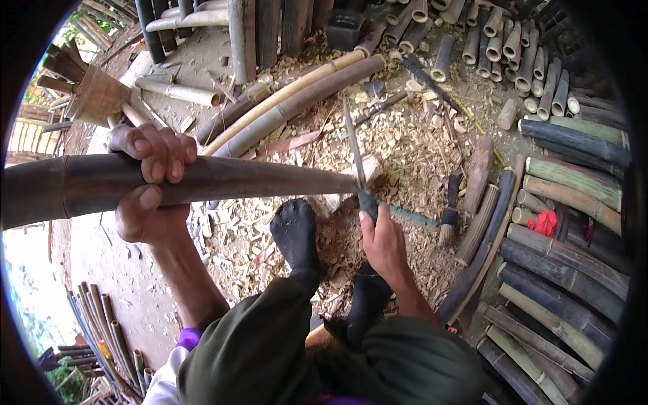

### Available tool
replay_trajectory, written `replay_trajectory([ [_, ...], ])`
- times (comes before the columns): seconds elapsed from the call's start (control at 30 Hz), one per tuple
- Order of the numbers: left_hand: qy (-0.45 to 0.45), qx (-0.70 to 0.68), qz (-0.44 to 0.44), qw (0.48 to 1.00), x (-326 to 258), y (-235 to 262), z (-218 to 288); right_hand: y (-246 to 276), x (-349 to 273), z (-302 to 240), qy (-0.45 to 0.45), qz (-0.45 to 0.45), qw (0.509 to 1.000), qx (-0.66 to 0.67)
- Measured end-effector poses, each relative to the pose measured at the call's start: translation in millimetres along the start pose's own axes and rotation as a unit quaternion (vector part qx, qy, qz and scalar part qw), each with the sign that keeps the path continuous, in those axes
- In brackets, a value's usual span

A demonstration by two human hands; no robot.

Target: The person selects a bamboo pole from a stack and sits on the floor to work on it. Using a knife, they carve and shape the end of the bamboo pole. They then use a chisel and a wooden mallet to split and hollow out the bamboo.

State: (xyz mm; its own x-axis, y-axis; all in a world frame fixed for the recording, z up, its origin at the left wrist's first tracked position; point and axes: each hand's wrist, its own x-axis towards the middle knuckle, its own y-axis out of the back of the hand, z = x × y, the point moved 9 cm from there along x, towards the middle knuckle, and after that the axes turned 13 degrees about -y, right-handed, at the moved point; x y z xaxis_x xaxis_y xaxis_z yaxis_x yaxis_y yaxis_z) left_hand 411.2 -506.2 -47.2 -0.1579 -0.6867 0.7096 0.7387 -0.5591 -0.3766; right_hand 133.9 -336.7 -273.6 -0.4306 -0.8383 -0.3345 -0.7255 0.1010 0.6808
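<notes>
My left hand (150,185) grips a long dark bamboo piece (223,177) that runs from the left edge and tapers to a point resting on a wooden chopping block (372,169). My right hand (383,241) holds a long knife (355,145) by its dark handle. The blade stands upright against the tapered tip at the block. My two feet in black socks (295,233) rest on the chip-covered ground just below the bamboo, between my knees in dark green trousers.
Wood chips (418,145) cover the ground around the block. Curved bamboo slats lie stacked at the right (560,270), short bamboo tubes at the top right (513,47), long poles at the top (297,101). A small brush (451,209) and red cloth (545,223) lie right.
</notes>
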Motion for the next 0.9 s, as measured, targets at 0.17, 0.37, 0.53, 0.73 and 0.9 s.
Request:
replay_trajectory([
  [0.17, -0.001, -0.035, -0.034, 0.999, -1, -10, -3, -32, 15, 38, -0.034, -0.007, 0.996, -0.083],
  [0.37, 0.002, 0.053, 0.083, 0.995, -13, -7, 12, -11, 3, 48, -0.069, -0.055, 0.996, 0.003],
  [0.53, 0.001, 0.101, 0.131, 0.986, -18, 5, 24, 16, -20, -4, -0.001, -0.014, 0.994, 0.106],
  [0.73, 0.006, 0.086, 0.15, 0.985, -20, 0, 14, -22, 5, 58, -0.082, -0.06, 0.991, -0.087],
  [0.9, 0.003, 0.12, 0.198, 0.973, -25, 4, 21, 22, -10, -2, 0.002, -0.015, 1.0, 0.02],
])
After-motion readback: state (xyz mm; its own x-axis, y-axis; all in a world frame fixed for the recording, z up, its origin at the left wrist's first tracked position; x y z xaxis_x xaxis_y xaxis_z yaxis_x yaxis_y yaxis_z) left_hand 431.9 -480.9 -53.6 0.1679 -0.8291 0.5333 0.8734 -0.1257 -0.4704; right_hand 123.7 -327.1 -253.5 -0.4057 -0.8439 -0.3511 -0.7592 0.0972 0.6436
